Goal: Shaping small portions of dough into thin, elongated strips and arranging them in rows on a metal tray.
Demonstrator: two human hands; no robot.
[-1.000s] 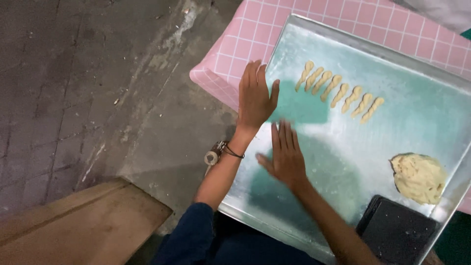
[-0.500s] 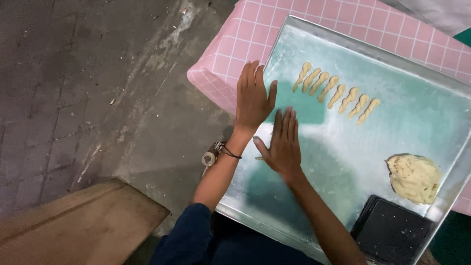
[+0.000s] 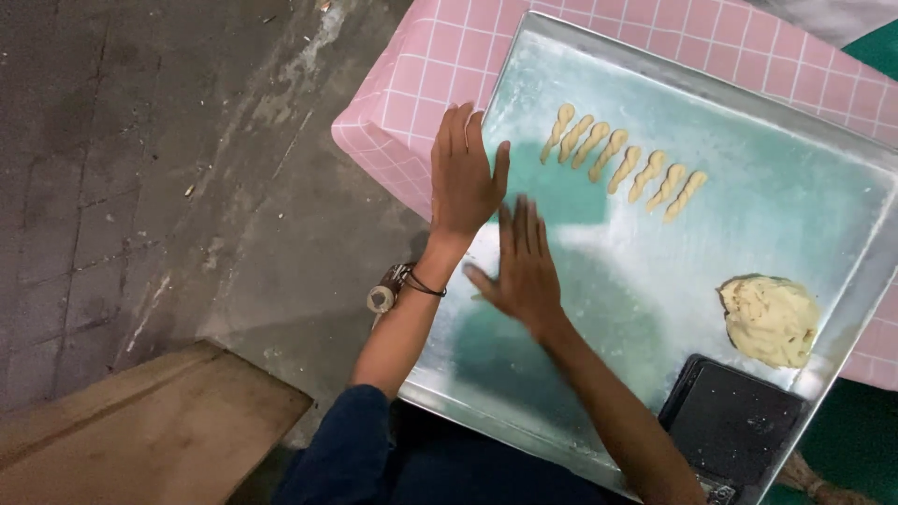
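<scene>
A large metal tray (image 3: pixel 795 187), dusted with flour, lies on a pink checked cloth (image 3: pixel 440 65). My left hand (image 3: pixel 463 178) rests flat, palm down, on the tray's near-left part, fingers stretched out; a bracelet is on its wrist. My right hand (image 3: pixel 524 266) lies flat just behind and beside it, fingers also straight. Whether anything is under the palms is hidden. A row of several twisted dough sticks (image 3: pixel 622 168) lies to the right of my left hand. A lump of pale dough (image 3: pixel 772 318) sits near the tray's right edge.
A flat black device (image 3: pixel 734 421) sits on the tray's near right corner. A wooden bench (image 3: pixel 131 430) stands at the lower left on a grey concrete floor (image 3: pixel 140 140). My dark blue sleeve is at the bottom edge.
My right hand has slid forward over the tray, closer to my left hand. The left hand has stayed almost in place. The dough sticks and lump have not moved.
</scene>
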